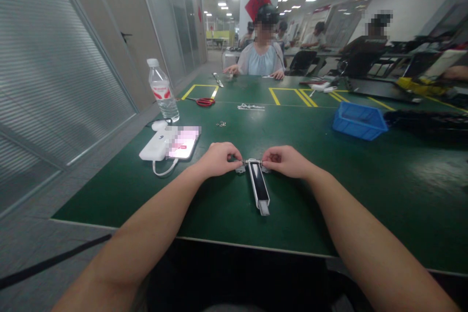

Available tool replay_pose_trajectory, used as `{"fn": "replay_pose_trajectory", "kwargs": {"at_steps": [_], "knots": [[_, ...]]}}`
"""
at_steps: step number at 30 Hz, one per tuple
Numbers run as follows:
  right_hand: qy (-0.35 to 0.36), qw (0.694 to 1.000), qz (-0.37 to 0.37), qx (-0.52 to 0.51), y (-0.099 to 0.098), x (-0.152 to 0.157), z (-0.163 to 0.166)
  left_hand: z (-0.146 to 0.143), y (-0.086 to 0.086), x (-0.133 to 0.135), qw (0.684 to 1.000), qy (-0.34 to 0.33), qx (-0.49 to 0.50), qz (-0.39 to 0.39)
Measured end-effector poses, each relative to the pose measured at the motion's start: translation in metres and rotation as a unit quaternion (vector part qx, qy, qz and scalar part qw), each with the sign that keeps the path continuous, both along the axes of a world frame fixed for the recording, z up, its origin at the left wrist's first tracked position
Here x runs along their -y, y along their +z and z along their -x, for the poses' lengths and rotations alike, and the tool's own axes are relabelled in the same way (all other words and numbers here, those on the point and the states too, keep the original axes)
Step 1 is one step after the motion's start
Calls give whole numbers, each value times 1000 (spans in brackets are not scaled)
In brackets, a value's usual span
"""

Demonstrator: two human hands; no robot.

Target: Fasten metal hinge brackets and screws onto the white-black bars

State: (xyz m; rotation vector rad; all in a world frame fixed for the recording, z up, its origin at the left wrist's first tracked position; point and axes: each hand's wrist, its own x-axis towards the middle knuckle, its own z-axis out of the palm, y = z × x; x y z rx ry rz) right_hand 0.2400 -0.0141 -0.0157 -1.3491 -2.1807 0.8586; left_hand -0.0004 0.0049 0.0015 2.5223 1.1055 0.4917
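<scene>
A long black and silver metal part (259,185) lies on the green table (329,180) in front of me, pointing toward me. My left hand (218,159) is closed in a pinch at the left side of its far end. My right hand (285,160) is closed the same way at the right side. Both pinch small metal pieces at a thin cross pin there; what the fingertips hold is too small to make out. Small silver tabs stick out under both hands.
A phone (183,142) on a white power bank (155,146) and a water bottle (163,90) stand at left. Red scissors (204,102), small metal parts (250,106) and a blue tray (359,120) lie farther back. A person (261,56) sits across the table.
</scene>
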Motion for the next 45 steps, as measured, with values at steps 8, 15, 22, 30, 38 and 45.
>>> {"fn": "replay_pose_trajectory", "kwargs": {"at_steps": [8,15,22,30,38,45], "knots": [[1,1000,-5,0,1,1,0,0,-1,-1,1000,7,-3,15],[-3,1000,3,-7,0,1,1,0,-2,-1,1000,13,11,21],[-2,1000,21,-22,0,1,2,0,3,4,998,27,7,57],[-5,1000,9,-9,0,0,1,-2,3,3,995,29,48,78],[-5,1000,13,-12,1,1,2,-1,-1,1,996,13,50,66],[-7,1000,20,-11,2,1,2,0,0,1,998,26,30,49]]}}
